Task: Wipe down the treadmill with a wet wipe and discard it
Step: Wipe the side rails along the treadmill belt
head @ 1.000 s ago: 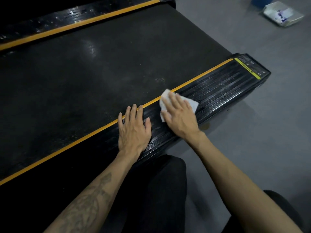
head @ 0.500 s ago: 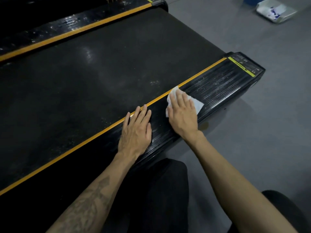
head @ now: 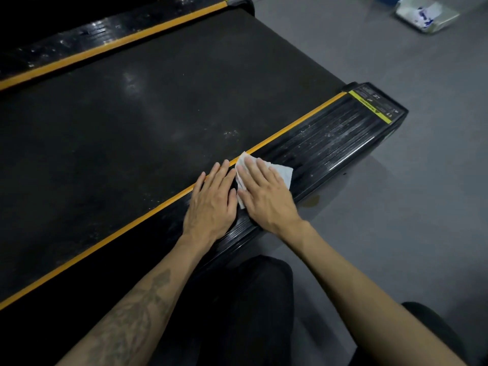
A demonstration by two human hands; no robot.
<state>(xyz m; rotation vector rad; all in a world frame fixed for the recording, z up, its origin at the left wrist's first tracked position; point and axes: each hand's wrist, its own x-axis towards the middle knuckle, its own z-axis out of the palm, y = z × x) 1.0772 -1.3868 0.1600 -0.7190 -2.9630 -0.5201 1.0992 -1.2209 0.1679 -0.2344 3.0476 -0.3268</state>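
Observation:
The treadmill [head: 148,122] fills the left of the head view: a wide black belt between two ribbed black side rails edged in orange. On the near rail [head: 324,146] lies a white wet wipe [head: 284,173], pressed flat under the palm and fingers of my right hand [head: 266,196]. My left hand [head: 212,204] rests flat on the same rail just to the left, its thumb side touching the right hand, fingers reaching the orange stripe. It holds nothing. The rail's end cap with a yellow warning label [head: 369,109] lies to the right.
Grey floor [head: 396,207] spreads to the right of the treadmill. A pack of wipes [head: 426,13] lies on the floor at the top right, next to a blue object. My knees in dark trousers [head: 250,313] are at the bottom edge. A small brown stain marks the floor by the rail.
My right hand has slid the wipe leftward along the rail until it meets my left hand. The left hand has stayed flat on the rail.

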